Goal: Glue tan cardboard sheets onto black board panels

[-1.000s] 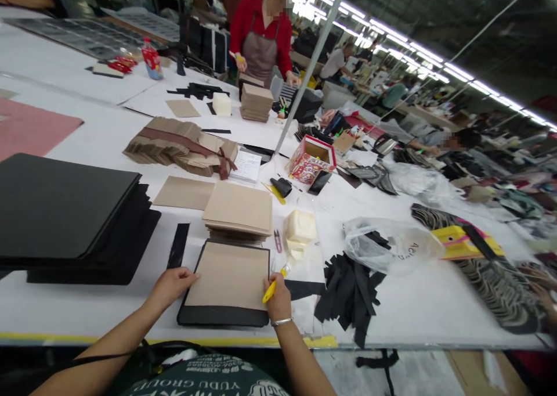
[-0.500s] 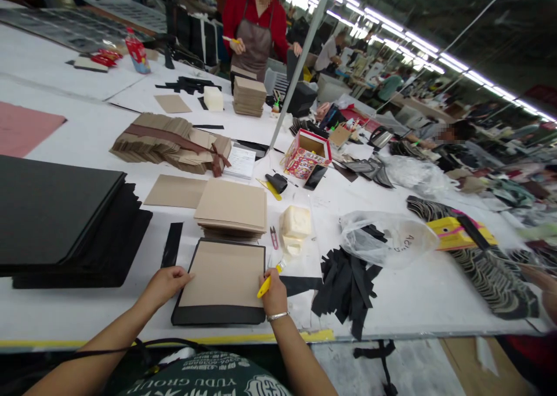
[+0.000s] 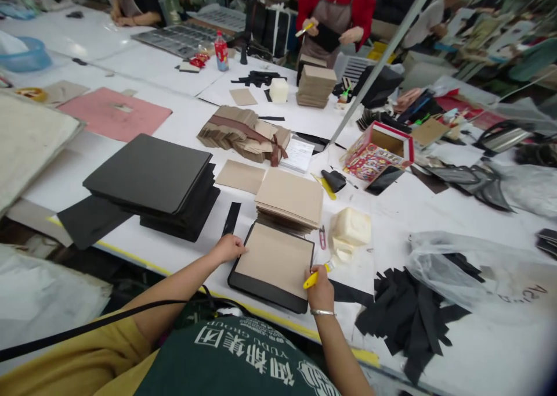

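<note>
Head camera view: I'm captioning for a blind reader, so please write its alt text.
A person's left hand touches the left edge of a tan sheet on a black panel; the right hand, at the opposite edge, holds a yellow-handled brush. A tan stack sits beyond, with a black stack left and black strips right.

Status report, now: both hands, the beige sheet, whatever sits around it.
Left hand at the beige sheet's left edge. Right hand gripping yellow brush at its right edge. Sheet flat on black panel. Beige stack just beyond.
</note>
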